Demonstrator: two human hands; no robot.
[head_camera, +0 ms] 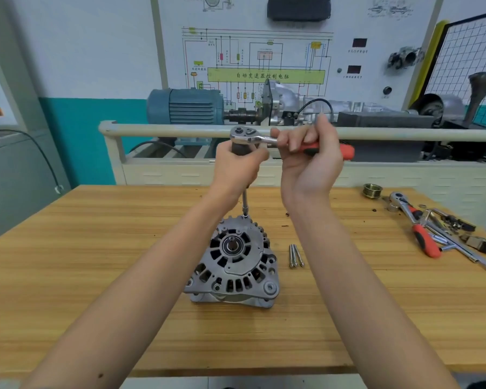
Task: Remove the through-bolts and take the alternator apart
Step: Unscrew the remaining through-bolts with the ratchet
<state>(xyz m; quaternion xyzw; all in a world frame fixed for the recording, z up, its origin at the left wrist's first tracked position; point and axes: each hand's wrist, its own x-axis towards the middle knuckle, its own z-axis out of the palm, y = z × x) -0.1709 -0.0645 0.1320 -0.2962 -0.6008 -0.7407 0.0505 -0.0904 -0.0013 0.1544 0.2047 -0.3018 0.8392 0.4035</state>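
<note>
A grey alternator (236,262) stands on the wooden bench (96,276), shaft end up. A ratchet wrench (253,136) with a red handle is held above it, and a long extension bar (245,202) runs down from it to the alternator's far rim. My left hand (240,167) grips the top of the extension just under the ratchet head. My right hand (306,158) holds the ratchet's handle. Three removed through-bolts (295,255) lie side by side on the bench, right of the alternator.
At the bench's far right lie a pulley (372,190), a second red-handled ratchet (415,223), metal bars and small parts. Behind the bench stands a training rig with a rail (180,130), a blue motor (185,106) and a wiring-diagram board.
</note>
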